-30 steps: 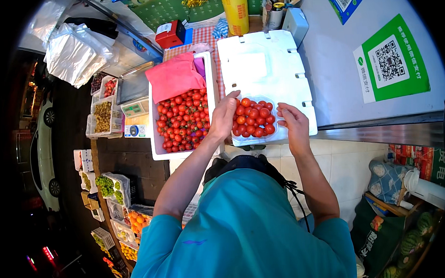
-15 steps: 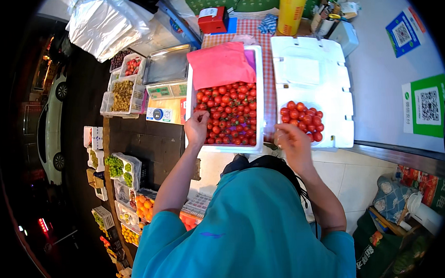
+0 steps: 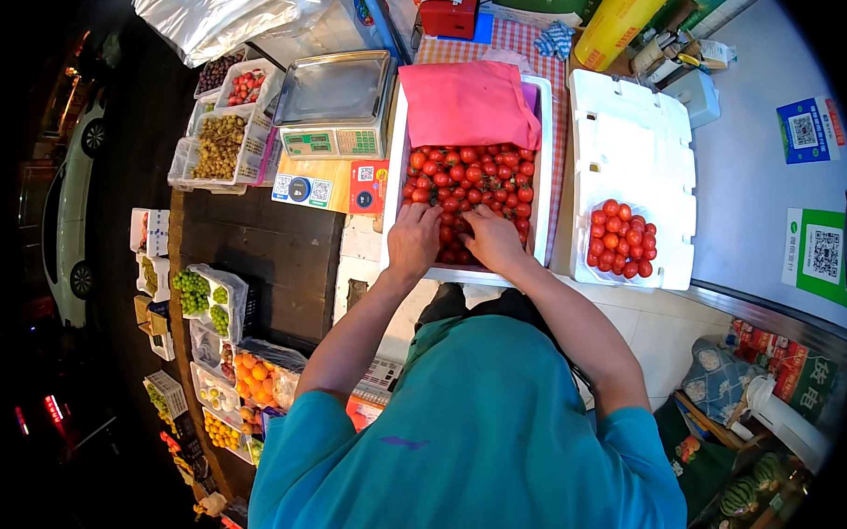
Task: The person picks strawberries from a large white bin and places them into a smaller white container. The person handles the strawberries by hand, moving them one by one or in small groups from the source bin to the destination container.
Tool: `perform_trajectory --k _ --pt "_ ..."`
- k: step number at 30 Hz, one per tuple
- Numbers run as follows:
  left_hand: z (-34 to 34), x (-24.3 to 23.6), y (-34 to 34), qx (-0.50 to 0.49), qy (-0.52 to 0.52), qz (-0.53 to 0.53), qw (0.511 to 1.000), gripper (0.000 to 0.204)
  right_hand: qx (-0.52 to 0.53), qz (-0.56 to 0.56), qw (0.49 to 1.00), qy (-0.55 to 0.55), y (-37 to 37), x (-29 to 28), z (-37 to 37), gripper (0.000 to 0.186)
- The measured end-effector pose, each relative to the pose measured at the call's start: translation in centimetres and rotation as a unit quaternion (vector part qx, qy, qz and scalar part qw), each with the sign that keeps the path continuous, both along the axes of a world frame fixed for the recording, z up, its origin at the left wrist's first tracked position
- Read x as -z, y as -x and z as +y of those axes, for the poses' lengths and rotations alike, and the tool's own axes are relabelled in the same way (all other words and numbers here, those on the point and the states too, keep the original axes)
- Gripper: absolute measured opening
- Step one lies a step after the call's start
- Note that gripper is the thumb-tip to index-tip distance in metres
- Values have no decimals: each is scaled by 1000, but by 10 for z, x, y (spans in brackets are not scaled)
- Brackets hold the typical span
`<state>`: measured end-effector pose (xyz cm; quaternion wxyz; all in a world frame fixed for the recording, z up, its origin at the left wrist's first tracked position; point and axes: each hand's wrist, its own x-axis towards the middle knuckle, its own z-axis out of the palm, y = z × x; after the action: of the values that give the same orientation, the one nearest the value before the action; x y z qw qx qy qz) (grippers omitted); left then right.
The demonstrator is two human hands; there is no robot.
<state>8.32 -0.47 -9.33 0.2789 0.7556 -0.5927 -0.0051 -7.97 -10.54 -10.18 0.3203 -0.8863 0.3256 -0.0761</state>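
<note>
Small red tomatoes lay in a white foam box, right in front of the person. To the left stood a scale with a shiny flat top. Next came the left hand, its fingertips down among the tomatoes — nobody could tell if they held one. The right hand dipped in just beside it — its grip could not be told either. Farther right, more tomatoes sat on a white foam board.
</note>
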Motion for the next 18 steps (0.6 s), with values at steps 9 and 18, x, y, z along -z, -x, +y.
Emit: perform_trajectory --k 9,18 --pt "5 -4 14 1 -7 72 997 22 91 -60 989 -97 -1 40 -12 30" --pt "24 0 32 -44 -61 72 995 25 51 -62 996 -41 -8 27 8 27"
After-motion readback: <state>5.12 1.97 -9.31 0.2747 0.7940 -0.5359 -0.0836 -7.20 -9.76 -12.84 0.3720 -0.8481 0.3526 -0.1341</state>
